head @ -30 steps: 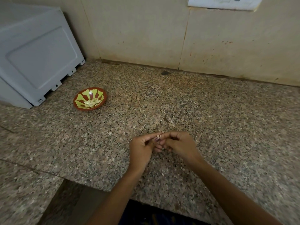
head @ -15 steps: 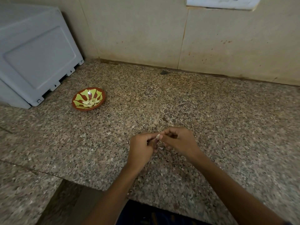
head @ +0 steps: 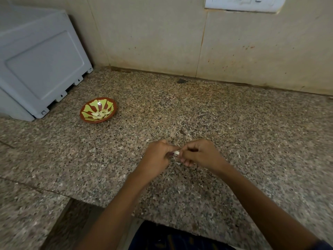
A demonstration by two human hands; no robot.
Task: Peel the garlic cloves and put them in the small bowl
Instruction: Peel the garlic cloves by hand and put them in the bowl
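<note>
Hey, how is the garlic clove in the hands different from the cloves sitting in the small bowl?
The garlic clove is a single one, pinched between the fingertips of the left hand and right hand above the granite counter; the cloves in the bowl are several, lying loose and untouched. The held clove is mostly hidden by fingers; the bowl's cloves lie in plain view inside the small bowl, far to the left. All look pale whitish.

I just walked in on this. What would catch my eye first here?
Probably the two hands meeting at the middle of the speckled counter: the left hand and right hand pinch a small white garlic clove between them. Next, the small bowl, red and green, at left holding peeled cloves.
</note>
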